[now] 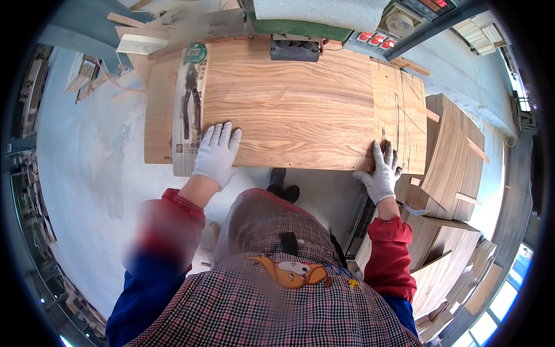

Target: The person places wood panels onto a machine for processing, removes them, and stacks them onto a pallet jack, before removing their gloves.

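Note:
A wide wood-grain panel (289,110) lies flat on the worktable in front of me. Flat on its near left corner rests my left hand (217,156), in a white glove, its fingers stretched out and slightly apart. My right hand (381,176), also gloved, has its fingers spread over the near right corner, where the panel meets a paler plywood piece (404,115) with dark lines. Both hands press from above and grip nothing. Left of the panel, a long grey strip (186,153) carries black-handled pliers (191,104), real or pictured; I cannot tell which.
A dark metal block (295,48) of a machine sits at the panel's far edge. Red switches (377,39) are on a control box at the far right. Stacked wood-grain panels (457,156) stand to my right, with small wood strips between them. Offcuts (141,45) lie far left.

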Demonstrator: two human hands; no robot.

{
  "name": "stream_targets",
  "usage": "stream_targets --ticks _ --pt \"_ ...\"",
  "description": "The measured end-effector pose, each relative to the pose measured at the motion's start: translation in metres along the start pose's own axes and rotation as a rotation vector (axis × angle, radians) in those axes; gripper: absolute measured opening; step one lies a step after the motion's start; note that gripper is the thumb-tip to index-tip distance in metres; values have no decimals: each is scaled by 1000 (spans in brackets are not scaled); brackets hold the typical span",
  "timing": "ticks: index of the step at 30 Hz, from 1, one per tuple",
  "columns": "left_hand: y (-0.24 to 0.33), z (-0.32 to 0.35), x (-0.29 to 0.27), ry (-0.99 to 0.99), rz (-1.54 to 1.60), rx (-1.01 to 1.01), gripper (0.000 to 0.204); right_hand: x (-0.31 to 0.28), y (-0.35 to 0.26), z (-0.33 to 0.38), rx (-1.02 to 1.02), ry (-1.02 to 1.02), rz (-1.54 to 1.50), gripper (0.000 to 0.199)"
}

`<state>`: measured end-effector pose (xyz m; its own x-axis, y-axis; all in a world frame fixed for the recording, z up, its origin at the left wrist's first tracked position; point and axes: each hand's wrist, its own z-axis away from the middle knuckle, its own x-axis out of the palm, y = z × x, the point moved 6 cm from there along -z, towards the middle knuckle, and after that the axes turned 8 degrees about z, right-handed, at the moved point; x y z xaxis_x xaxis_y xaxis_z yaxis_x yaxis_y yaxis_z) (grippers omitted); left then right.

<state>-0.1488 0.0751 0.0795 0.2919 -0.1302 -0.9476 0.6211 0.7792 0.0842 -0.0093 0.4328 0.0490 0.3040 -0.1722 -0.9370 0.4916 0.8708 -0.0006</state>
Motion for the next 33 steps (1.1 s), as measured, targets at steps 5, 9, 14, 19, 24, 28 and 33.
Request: stream_targets --ticks 5,9,14,19,24,28,33 --pt "-2 1 -1 -6 -25 -2 90 -1 -2 0 -2 1 -3 101" --pt "-1 0 2 -9 -31 6 89 0 0 0 10 -13 -1 101" --pt "0 1 2 -4 -18 7 88 1 -1 0 6 -7 -5 100" --pt "2 0 -1 -25 -37 -20 89 -1 -1 1 14 -4 5 101" --pt "3 -3 3 -35 -63 -23 89 2 2 -1 10 -3 23 101" --pt "4 -3 4 -38 -91 -29 89 -1 -1 1 4 -2 34 100" --pt "8 -7 4 -92 -149 -61 88 -1 -3 2 18 -4 40 99"
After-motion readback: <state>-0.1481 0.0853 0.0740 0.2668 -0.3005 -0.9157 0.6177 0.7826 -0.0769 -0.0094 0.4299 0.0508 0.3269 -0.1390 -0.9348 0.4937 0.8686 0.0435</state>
